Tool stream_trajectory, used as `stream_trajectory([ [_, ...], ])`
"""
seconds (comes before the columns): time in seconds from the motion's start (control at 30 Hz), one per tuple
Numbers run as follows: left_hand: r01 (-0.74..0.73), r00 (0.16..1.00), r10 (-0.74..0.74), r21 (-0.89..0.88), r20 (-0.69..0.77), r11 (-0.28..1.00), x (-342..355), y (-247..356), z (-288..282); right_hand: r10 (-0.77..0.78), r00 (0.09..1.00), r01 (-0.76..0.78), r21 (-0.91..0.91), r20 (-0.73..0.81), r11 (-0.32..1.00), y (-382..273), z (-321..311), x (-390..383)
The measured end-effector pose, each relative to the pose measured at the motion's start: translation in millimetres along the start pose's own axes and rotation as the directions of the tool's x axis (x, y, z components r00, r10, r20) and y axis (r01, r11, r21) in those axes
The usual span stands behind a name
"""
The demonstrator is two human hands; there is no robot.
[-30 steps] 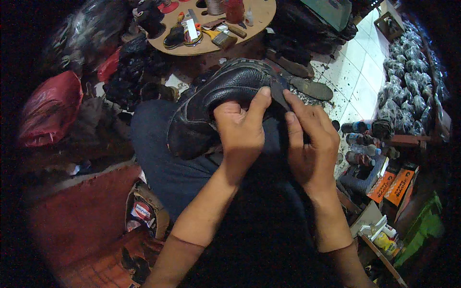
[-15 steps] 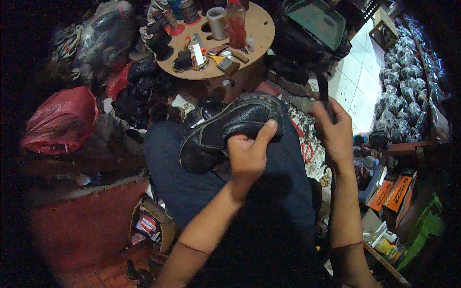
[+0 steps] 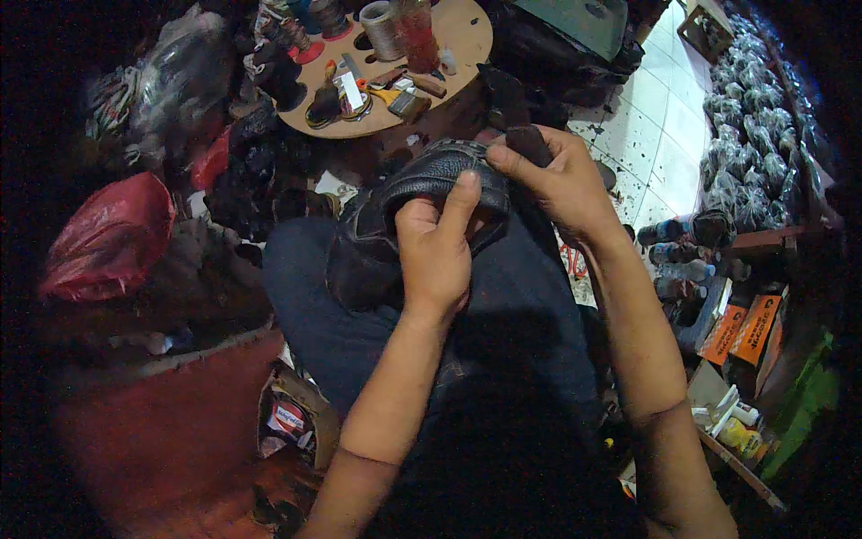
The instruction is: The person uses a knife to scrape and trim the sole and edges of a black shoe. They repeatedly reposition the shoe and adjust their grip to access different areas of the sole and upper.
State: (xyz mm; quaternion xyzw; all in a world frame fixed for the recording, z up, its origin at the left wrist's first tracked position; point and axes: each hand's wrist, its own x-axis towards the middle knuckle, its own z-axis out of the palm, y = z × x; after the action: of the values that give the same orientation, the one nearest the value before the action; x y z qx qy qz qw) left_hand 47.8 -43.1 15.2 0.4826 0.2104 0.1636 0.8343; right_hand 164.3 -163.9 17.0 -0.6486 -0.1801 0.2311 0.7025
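Note:
A black leather shoe (image 3: 440, 166) rests on my lap, over dark blue trousers (image 3: 305, 260). My left hand (image 3: 433, 247) is closed on its opening, with the fingers inside and the thumb pressed on the leather. At the far right end of the shoe, my right hand (image 3: 570, 184) is closed around a long dark tool (image 3: 528, 144), whose kind I cannot make out. The right thumb and fingertips meet close by the shoe's edge; whether they touch it is hard to tell.
Ahead stands a round wooden table (image 3: 467, 45) with thread spools (image 3: 382, 31), a brush (image 3: 409, 106) and small tools. A red plastic bag (image 3: 117, 238) lies left. Bagged goods (image 3: 750, 135), bottles (image 3: 682, 269) and orange boxes (image 3: 754, 328) line the right. Red scissors (image 3: 575, 260) lie beyond my knee.
My right hand has come left and forward with the dark tool to the shoe's far end. The left hand has shifted slightly left and up, and the shoe has turned a little.

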Motion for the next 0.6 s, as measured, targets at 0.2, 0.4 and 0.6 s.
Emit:
stream_trajectory([
  [0.2, 0.03, 0.999, -0.031, 0.153, 0.004, 0.988, -16, 20, 12, 0.247, 0.968, -0.235, 0.198, -0.038, 0.952, -19, 2, -17],
  [0.4, 0.113, 0.991, -0.112, 0.003, 0.073, 0.994, -38, 31, 16, 0.225, 0.974, -0.226, 0.126, 0.024, 0.966, -43, -2, -32],
  [0.6, 0.095, 0.995, -0.092, -0.198, 0.027, 0.976, -39, 18, -6, 0.163, 0.987, -0.163, -0.073, -0.011, 0.984, -27, 21, -30],
])
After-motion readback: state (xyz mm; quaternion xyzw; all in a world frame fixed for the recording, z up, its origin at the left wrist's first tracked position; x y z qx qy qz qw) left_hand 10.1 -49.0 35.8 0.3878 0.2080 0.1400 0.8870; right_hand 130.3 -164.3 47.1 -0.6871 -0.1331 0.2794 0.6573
